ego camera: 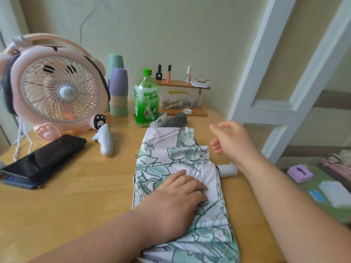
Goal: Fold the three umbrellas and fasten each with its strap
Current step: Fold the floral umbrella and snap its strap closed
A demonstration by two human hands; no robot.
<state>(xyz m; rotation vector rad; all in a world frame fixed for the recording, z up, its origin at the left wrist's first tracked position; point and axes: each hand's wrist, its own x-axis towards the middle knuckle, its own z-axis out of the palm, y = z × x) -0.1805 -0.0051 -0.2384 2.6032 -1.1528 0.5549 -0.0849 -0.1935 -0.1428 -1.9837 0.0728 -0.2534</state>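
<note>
A white umbrella with a green leaf print (171, 158) lies collapsed along the wooden table (76, 205), its cloth loosely bunched and flattened. My left hand (176, 202) presses down on the middle of the cloth with its fingers spread. Above the table, beside the umbrella's right edge, my right hand (231, 141) hovers with loosely curled fingers and holds nothing. A white cylindrical piece (227, 170), which looks like the umbrella's handle, pokes out on the right under my right wrist. I cannot see the strap. No other umbrella is plainly in view.
A pink fan (55, 90), stacked cups (118, 92), a green bottle (145, 99) and a small wooden shelf (182, 84) line the back. A dark phone (45, 160) and a white gadget (104, 139) lie left. Grey cloth (171, 120) sits behind the umbrella. The table's right edge runs close by my right arm.
</note>
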